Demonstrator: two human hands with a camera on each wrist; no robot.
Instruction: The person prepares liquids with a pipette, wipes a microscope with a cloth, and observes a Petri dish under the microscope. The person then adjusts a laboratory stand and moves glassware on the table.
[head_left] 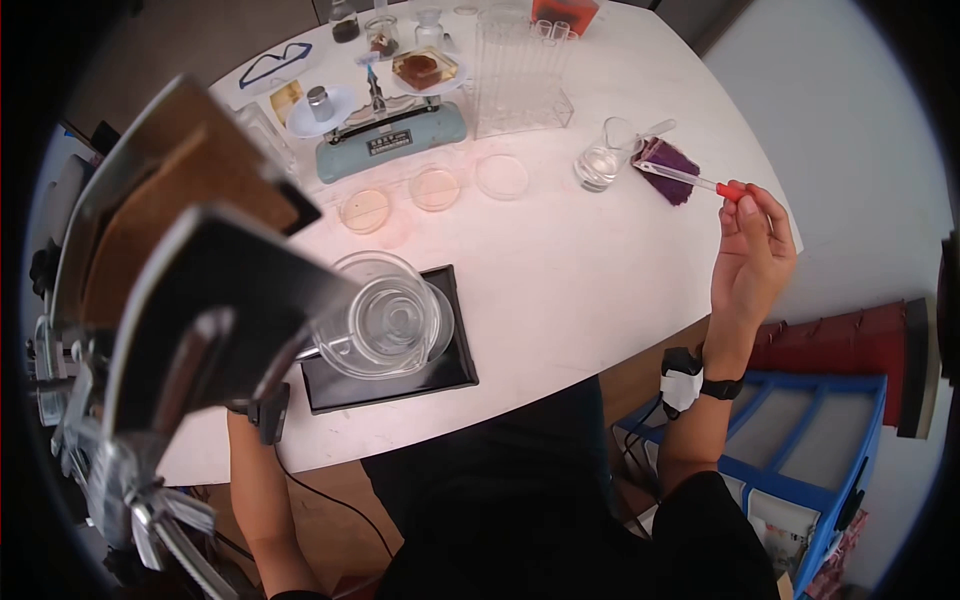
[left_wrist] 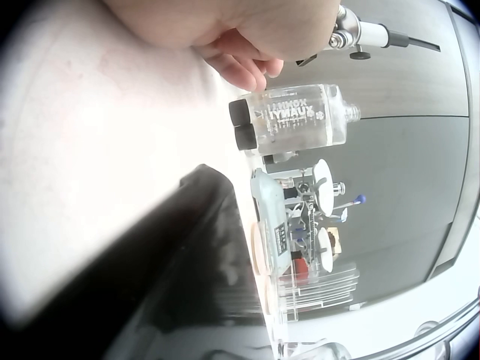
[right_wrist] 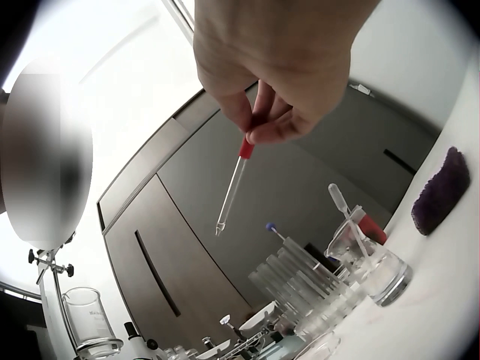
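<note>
My right hand [head_left: 752, 245] is raised over the table's right side and pinches the red bulb of a glass dropper [head_left: 690, 178] between thumb and fingers. The dropper's tip points away from the hand, downward in the right wrist view. In the head view the dropper overlaps a dark purple, rough-edged piece [head_left: 672, 192] on the table. Beside that piece stands a small beaker [head_left: 597, 170] of clear liquid with a plastic pipette [right_wrist: 339, 199] leaning in it. My left hand [left_wrist: 244, 37], hidden in the head view, has loosely bent fingers near a clear bottle [left_wrist: 300, 120] and holds nothing.
Nested glass vessels [head_left: 345, 270] stand on a black tray [head_left: 465, 340] at the front. Behind are petri dishes [head_left: 435, 188], a blue balance [head_left: 345, 160] and a test tube rack [head_left: 520, 120]. Large blurred dark panels [head_left: 230, 310] on a stand block the left foreground.
</note>
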